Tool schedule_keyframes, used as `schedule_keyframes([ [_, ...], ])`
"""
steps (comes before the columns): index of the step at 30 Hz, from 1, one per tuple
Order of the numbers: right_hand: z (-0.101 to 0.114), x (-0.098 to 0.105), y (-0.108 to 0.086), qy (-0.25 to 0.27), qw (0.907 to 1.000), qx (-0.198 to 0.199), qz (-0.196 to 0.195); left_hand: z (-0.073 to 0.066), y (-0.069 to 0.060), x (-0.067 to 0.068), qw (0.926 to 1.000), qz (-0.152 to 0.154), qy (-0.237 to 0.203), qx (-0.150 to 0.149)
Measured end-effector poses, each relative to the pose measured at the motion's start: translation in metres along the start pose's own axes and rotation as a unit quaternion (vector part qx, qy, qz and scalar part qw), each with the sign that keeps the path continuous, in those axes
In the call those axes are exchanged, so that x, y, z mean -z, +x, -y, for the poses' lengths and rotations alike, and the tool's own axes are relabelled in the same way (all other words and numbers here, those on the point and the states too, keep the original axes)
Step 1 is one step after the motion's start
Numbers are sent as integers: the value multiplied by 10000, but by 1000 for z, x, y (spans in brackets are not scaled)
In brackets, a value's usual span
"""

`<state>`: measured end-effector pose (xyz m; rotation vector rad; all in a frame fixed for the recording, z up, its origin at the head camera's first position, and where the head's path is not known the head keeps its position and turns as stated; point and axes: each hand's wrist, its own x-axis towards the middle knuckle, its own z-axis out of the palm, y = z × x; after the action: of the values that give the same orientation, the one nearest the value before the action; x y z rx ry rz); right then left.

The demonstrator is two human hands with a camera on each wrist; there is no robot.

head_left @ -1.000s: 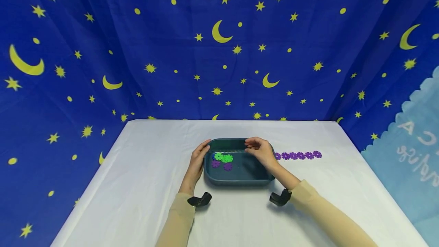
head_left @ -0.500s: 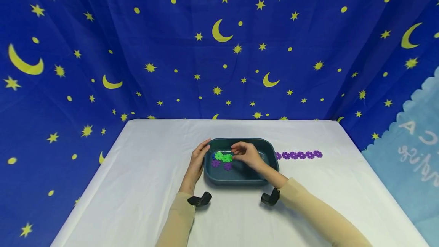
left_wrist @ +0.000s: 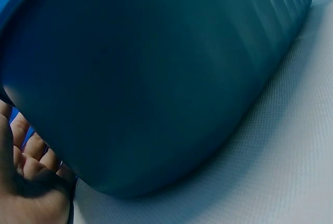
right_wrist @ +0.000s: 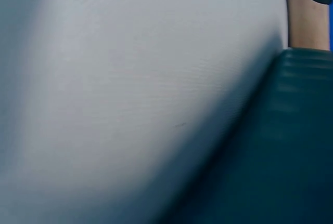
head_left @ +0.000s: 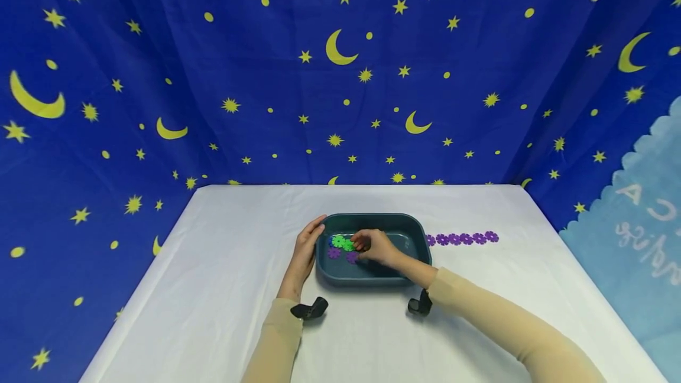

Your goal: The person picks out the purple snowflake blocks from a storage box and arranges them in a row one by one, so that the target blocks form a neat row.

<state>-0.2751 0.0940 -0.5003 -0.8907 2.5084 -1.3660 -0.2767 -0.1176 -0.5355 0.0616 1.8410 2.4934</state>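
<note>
A dark green plastic basin (head_left: pixel 372 282) stands on the white table. My left hand (head_left: pixel 305 253) grips its left end near the far corner; in the left wrist view the curled fingers (left_wrist: pixel 35 146) lie against the outer wall. Inside, at the left, lie green snowflake discs (head_left: pixel 339 242), a partly covered blue one, and purple discs (head_left: pixel 334 253). My right hand (head_left: pixel 378 248) reaches into the basin, fingers bent and thumb apart, over the green discs and beside a purple snowflake disc (head_left: pixel 352 257). The right wrist view shows the basin's wall but not this hand's fingers.
A row of joined purple snowflake discs (head_left: pixel 466 239) lies right of the basin, its left end touching or close to the wall. White cloth covers the table (head_left: pixel 213 312). A blue curtain (head_left: pixel 266 75) with stars and moons hangs behind.
My right hand has moved left and down from the basin's right side to the discs, its thumb now by a purple disc. The left hand stays at the basin's left end.
</note>
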Motion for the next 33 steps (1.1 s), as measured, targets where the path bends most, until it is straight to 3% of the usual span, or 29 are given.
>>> schedule_keyframes([
  [5, 0, -4, 2, -465, 9983, 155, 318, -2, 0, 0, 10000, 49, -9, 4],
  [16, -1, -8, 5, -864, 9945, 525, 282, -13, -5, -2, 9997, 122, -71, 182],
  [22, -1, -10, 7, -995, 9933, 503, 294, -6, -1, -1, 9998, 34, -113, 187],
  [33, 8, 0, 1, -447, 9971, 593, -154, -1, -1, 0, 10000, -60, -78, 19],
])
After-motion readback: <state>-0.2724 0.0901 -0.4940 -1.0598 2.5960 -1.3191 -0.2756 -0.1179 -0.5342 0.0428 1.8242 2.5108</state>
